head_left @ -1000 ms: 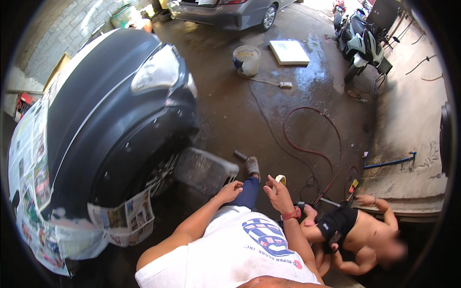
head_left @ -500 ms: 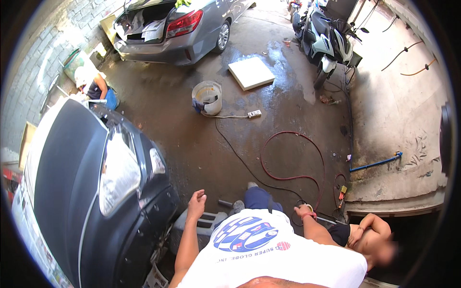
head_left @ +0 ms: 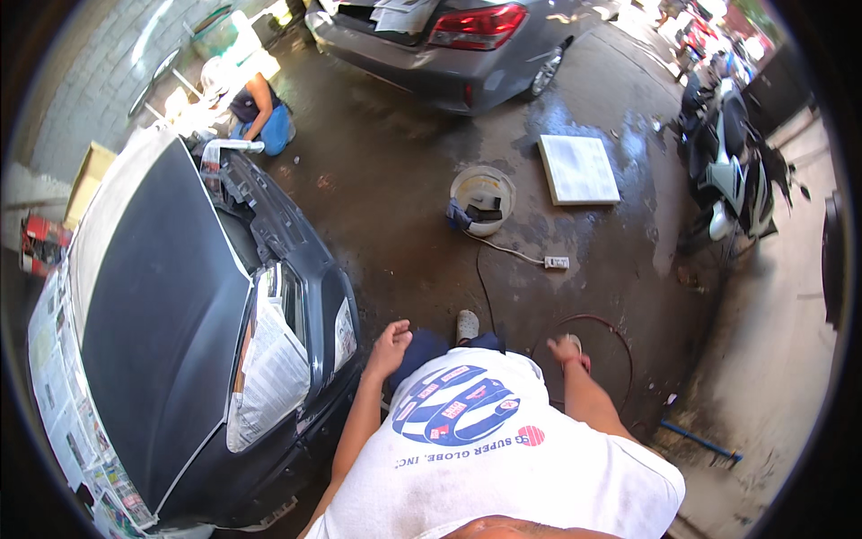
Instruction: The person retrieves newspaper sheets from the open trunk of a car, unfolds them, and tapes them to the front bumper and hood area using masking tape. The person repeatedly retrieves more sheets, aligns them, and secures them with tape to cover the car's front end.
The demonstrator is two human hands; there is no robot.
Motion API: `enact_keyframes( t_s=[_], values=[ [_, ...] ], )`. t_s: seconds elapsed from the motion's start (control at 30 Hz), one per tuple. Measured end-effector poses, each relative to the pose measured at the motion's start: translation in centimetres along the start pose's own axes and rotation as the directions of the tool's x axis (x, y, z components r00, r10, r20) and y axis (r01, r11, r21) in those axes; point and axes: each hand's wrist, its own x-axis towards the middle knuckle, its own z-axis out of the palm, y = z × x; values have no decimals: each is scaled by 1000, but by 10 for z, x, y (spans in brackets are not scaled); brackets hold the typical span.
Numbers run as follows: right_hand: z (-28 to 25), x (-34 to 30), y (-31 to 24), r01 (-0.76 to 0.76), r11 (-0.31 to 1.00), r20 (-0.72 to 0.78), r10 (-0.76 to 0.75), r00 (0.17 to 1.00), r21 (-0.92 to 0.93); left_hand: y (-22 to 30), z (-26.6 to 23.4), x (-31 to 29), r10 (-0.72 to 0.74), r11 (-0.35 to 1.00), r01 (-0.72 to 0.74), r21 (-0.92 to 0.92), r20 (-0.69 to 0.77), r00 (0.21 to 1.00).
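My left hand (head_left: pixel 388 346) hangs with loosely curled fingers and nothing in it, close to the front corner of a dark car (head_left: pixel 162 305). The car's headlight (head_left: pixel 265 364) is masked with newspaper. My right hand (head_left: pixel 567 350) is at my right side, with its fingers curled round a small pale object that is mostly hidden. It is over a loop of red hose (head_left: pixel 615 337) on the wet floor. My white shirt covers my lower arms and body. One shoe (head_left: pixel 467 325) shows ahead of me.
A white bucket (head_left: pixel 482 198), a cable to a power strip (head_left: pixel 557 262) and a white board (head_left: pixel 579 168) lie ahead. A grey car (head_left: pixel 449 45) stands at the back, a motorbike (head_left: pixel 727 171) at the right. A person (head_left: pixel 256 108) crouches by the dark car's far side.
The view has risen and turned toward the yard. My hands have dropped to my sides. The person crouched at lower right has left the picture.
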Motion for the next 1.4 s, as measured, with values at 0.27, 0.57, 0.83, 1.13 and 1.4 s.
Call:
enact_keyframes(
  t_s=[0.27, 0.57, 0.83, 1.13, 1.4],
  values=[
    [-271, 215, -316, 494, 869, -437, -439, 785, 15, 70, -96, 154, -31, 906, -72, -417, -236, 971],
    [-229, 261, -518, 372, 928, -132, -371, 919, -21, 136, -261, 385, -18, 894, -62, -445, -174, 985],
    [-241, 282, -553, 7, 995, -36, -3, 999, 104, 254, -408, 571, 62, 959, -100, -265, -146, 987],
    [-275, 443, -662, 72, 986, 48, -80, 996, 151, 406, -404, 802, 73, 986, -73, -149, -9, 997],
    [-415, 518, -795, 143, 764, -285, 56, 957, 629, 551, -317, 997, 135, 980, -183, 79, 413, 900]
  ],
)
